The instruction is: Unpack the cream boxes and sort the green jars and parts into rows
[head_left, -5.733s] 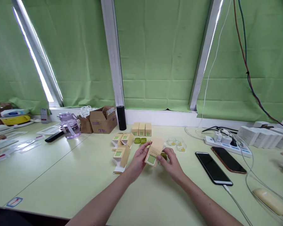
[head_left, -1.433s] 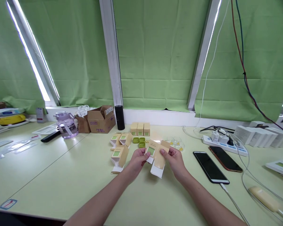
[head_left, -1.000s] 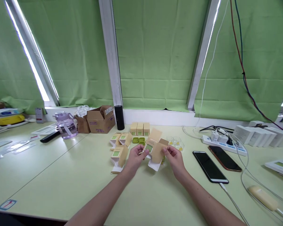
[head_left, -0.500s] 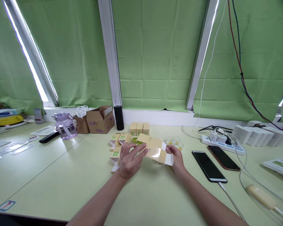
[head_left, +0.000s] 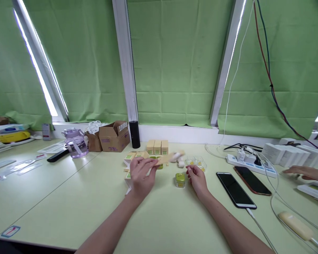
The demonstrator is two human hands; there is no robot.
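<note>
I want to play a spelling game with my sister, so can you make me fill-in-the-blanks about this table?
1. The blurry tan carton is in the person's ____.
2. The little clear jar beside the right hand has a ____ lid.
3. The row of tan boxes has ____ boxes.
4. Next to the cardboard box stands a tall ____ cylinder.

Missing words: left hand; green; three; black.

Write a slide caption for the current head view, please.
Left hand holding a beige carton, right hand beside a green-lidded clear container on the table.

One head-worn view, forward and down over the table (head_left: 159, 218), toward green blinds (head_left: 175, 70).
</note>
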